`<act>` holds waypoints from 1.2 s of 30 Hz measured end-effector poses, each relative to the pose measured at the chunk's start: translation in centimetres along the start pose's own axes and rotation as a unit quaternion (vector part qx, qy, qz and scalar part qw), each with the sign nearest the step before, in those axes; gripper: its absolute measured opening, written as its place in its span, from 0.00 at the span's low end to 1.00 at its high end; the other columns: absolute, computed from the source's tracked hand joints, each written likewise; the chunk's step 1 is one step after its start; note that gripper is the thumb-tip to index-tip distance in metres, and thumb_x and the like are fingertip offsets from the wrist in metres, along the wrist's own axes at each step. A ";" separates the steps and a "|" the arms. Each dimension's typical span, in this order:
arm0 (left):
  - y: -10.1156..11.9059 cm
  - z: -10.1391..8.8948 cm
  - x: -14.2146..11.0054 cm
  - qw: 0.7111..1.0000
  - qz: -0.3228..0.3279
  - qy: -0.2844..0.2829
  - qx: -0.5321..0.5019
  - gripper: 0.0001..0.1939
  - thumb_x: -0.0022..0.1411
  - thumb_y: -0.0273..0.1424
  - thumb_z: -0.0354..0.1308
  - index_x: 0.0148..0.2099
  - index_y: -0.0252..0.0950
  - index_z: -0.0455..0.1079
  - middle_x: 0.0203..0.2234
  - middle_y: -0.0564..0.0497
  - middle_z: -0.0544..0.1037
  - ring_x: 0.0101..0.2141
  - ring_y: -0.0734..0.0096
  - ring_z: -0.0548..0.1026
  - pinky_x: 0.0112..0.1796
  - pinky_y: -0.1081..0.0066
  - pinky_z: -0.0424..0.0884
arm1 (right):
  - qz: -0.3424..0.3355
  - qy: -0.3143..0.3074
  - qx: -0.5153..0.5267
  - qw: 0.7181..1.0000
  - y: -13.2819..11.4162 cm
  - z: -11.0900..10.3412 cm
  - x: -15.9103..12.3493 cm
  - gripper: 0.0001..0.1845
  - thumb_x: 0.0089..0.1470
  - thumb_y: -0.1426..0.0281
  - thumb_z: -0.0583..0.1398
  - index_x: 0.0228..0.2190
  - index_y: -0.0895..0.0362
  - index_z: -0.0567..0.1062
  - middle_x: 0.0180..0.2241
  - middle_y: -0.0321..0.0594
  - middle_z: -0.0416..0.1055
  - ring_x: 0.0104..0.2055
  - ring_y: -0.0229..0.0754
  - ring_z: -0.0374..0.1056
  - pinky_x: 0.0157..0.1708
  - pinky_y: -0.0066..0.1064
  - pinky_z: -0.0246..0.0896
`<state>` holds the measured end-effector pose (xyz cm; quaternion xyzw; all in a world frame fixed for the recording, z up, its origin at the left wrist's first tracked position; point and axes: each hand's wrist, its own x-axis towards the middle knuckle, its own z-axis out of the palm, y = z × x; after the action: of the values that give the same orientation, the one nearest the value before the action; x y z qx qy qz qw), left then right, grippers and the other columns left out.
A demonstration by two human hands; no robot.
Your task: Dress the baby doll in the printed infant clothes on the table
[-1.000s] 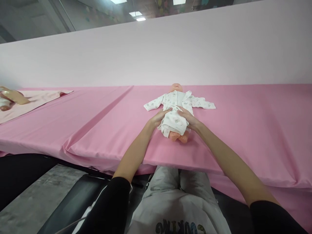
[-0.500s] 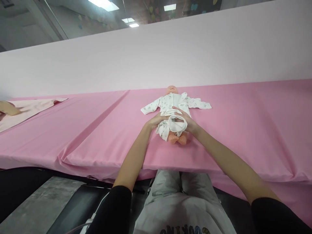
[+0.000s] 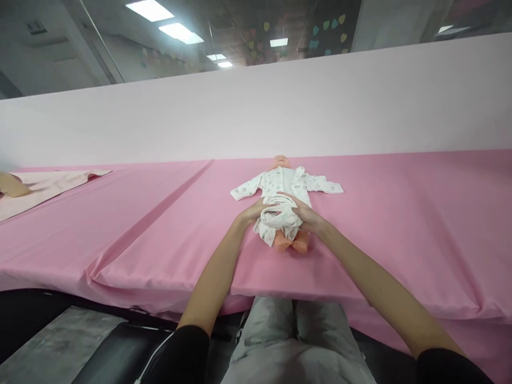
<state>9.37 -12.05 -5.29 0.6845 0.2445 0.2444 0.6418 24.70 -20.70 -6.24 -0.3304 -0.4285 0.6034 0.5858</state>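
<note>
A baby doll (image 3: 280, 161) lies on its back on the pink table cover (image 3: 400, 224), head away from me, feet (image 3: 291, 243) toward me. It wears a white printed top (image 3: 280, 181) with the sleeves spread out. White printed trousers (image 3: 276, 224) sit bunched over its legs. My left hand (image 3: 251, 212) grips the trousers' left side at the waist. My right hand (image 3: 306, 216) grips the right side, fingers curled into the cloth.
A pale pink wall panel (image 3: 256, 117) rises behind the table. At the far left lies a light pink cloth (image 3: 48, 181) with another person's hand (image 3: 10, 184) on it. My grey-trousered legs (image 3: 292, 341) are below the table's front edge.
Both hands have stayed at the doll's waist while the trousers' waistband opened, then bunched up again over the legs. The view has tilted upward a little.
</note>
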 end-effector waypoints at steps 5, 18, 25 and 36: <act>1.2 -0.1 -0.6 0.997 0.022 -0.029 0.066 0.38 0.47 0.37 0.66 0.59 0.36 0.59 0.54 0.42 0.67 0.52 0.57 0.68 0.51 0.60 0.65 | -0.026 0.062 0.029 0.997 0.0 0.4 -0.8 0.33 0.34 0.74 0.65 0.47 0.53 0.69 0.44 0.39 0.73 0.43 0.45 0.70 0.35 0.30 0.68; 3.3 1.8 -1.8 0.962 0.100 -0.061 0.245 0.44 0.46 0.27 0.60 0.65 0.44 0.49 0.60 0.49 0.58 0.59 0.60 0.58 0.54 0.63 0.63 | 0.003 0.046 -0.037 0.998 -1.9 1.2 -2.1 0.33 0.37 0.67 0.69 0.48 0.53 0.68 0.43 0.40 0.72 0.44 0.44 0.69 0.43 0.34 0.65; 2.4 2.4 -0.9 0.948 0.161 0.040 0.272 0.29 0.46 0.23 0.52 0.53 0.37 0.66 0.47 0.50 0.73 0.47 0.64 0.69 0.51 0.65 0.64 | -0.048 -0.030 -0.175 0.983 -2.5 0.0 -2.4 0.38 0.36 0.72 0.69 0.51 0.51 0.67 0.54 0.41 0.63 0.56 0.49 0.59 0.54 0.41 0.58; 0.8 2.5 0.2 0.950 0.142 0.076 0.269 0.07 0.47 0.28 0.53 0.31 0.32 0.68 0.25 0.55 0.71 0.28 0.75 0.67 0.30 0.76 0.63 | -0.011 0.029 -0.305 0.952 -4.3 -1.6 -2.5 0.28 0.40 0.65 0.68 0.45 0.54 0.69 0.32 0.36 0.72 0.33 0.39 0.70 0.30 0.28 0.67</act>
<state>11.15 -13.89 -4.59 0.8387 0.2492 0.3094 0.3724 28.20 -23.17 -3.24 -0.5059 -0.5787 0.4277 0.4756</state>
